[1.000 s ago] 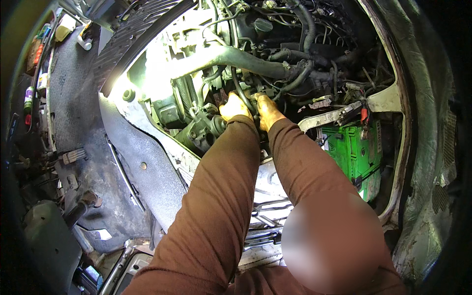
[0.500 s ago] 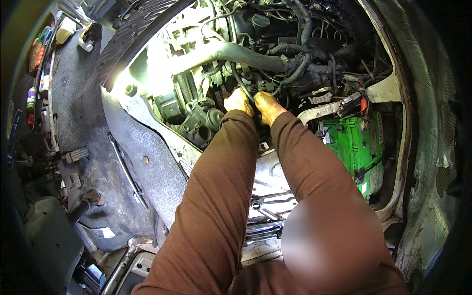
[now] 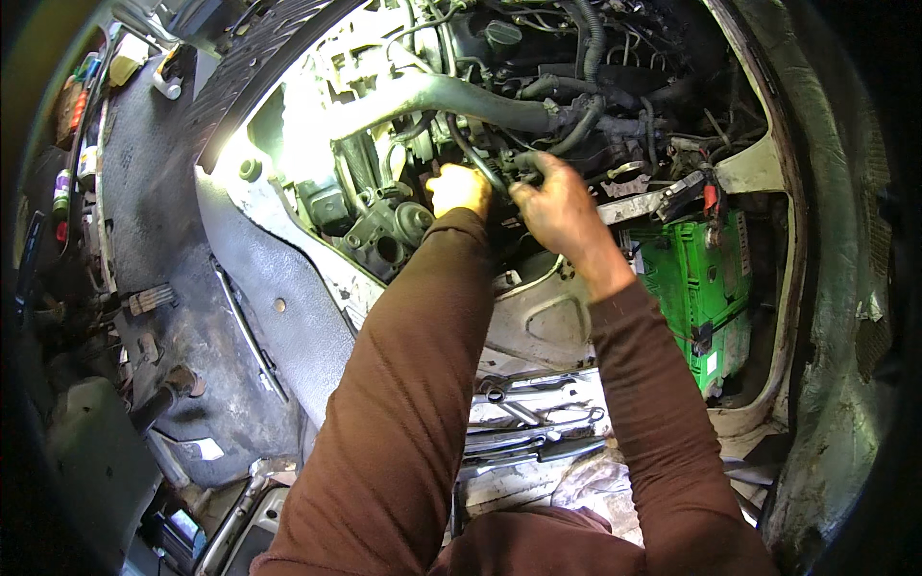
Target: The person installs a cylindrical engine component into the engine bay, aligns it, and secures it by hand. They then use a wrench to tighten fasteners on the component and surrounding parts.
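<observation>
Both my arms reach into an open engine bay. My left hand [image 3: 459, 192], brightly lit, is closed low among the parts; what its fingers grip is hidden. My right hand [image 3: 567, 213] is beside it, slightly blurred, with thumb and fingers curled against a small dark part I cannot make out. A thin dark hose [image 3: 465, 144] runs down between the two hands. Above them a thick pale pipe [image 3: 461, 99] crosses the engine. Left of my left hand sits a dark metal housing [image 3: 389, 235] with a round opening.
A green battery [image 3: 713, 288] stands right of my right forearm, behind a pale frame bar [image 3: 653, 202]. Several wrenches [image 3: 538, 437] lie on the ledge between my forearms. A grey panel [image 3: 274, 269] borders the bay on the left, with a metal rod [image 3: 248, 331] beside it.
My right hand has pulled up and to the right out of the tight gap, showing its back and wrist. The left hand has shifted slightly left. More of the ledge and wrenches shows.
</observation>
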Demonstrator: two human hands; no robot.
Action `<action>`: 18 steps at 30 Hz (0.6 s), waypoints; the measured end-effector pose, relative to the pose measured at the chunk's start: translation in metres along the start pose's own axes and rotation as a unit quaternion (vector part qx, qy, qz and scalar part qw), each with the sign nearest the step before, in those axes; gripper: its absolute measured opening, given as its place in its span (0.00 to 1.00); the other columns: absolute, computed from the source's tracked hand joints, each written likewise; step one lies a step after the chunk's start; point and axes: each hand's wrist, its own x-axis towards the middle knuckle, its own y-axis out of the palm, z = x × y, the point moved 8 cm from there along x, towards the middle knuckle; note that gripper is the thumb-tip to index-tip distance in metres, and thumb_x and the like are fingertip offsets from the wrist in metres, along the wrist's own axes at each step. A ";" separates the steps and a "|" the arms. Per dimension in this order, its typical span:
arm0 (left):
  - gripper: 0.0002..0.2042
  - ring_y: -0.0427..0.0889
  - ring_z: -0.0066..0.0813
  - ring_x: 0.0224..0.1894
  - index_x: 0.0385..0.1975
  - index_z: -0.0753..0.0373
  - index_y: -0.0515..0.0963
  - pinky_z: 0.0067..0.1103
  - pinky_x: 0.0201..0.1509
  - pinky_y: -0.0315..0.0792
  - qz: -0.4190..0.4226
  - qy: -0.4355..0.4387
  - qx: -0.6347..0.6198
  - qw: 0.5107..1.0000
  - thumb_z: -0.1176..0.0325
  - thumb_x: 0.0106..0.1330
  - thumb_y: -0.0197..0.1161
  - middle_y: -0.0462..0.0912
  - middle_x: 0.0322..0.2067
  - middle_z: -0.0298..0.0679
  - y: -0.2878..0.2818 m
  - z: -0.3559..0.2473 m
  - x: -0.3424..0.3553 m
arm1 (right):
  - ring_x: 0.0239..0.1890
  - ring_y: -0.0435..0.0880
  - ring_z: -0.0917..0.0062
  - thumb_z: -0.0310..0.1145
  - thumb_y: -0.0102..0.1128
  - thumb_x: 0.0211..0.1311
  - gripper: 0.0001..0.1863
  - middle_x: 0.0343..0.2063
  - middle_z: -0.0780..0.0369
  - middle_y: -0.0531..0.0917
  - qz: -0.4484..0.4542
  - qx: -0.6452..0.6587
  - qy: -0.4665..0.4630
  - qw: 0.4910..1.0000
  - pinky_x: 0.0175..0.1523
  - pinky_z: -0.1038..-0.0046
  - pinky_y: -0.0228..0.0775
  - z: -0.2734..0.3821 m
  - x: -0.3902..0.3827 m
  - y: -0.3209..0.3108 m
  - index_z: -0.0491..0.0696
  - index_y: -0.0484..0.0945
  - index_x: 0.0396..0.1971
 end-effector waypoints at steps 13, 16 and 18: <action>0.13 0.86 0.51 0.45 0.39 0.60 0.85 0.35 0.48 0.80 0.183 0.244 0.081 0.949 0.68 0.53 0.65 0.86 0.38 0.51 -0.016 -0.035 -0.010 | 0.52 0.80 0.68 0.49 0.60 0.61 0.20 0.43 0.64 0.86 -0.089 -0.366 -0.041 0.925 0.56 0.60 0.70 -0.010 -0.009 -0.050 0.51 0.84 0.44; 0.18 0.86 0.45 0.54 0.49 0.58 0.85 0.34 0.57 0.78 0.228 0.172 0.100 0.953 0.62 0.58 0.68 0.87 0.49 0.45 -0.002 -0.037 -0.008 | 0.52 0.80 0.68 0.50 0.61 0.60 0.20 0.44 0.64 0.86 -0.091 -0.375 -0.037 0.922 0.56 0.60 0.70 -0.016 -0.010 -0.056 0.51 0.84 0.43; 0.15 0.86 0.48 0.52 0.44 0.59 0.86 0.33 0.55 0.78 0.157 0.075 0.171 0.970 0.65 0.59 0.62 0.87 0.45 0.48 0.002 0.021 0.048 | 0.53 0.80 0.68 0.50 0.60 0.60 0.20 0.45 0.65 0.86 -0.079 -0.339 -0.068 0.935 0.56 0.60 0.70 0.010 -0.003 -0.026 0.51 0.84 0.42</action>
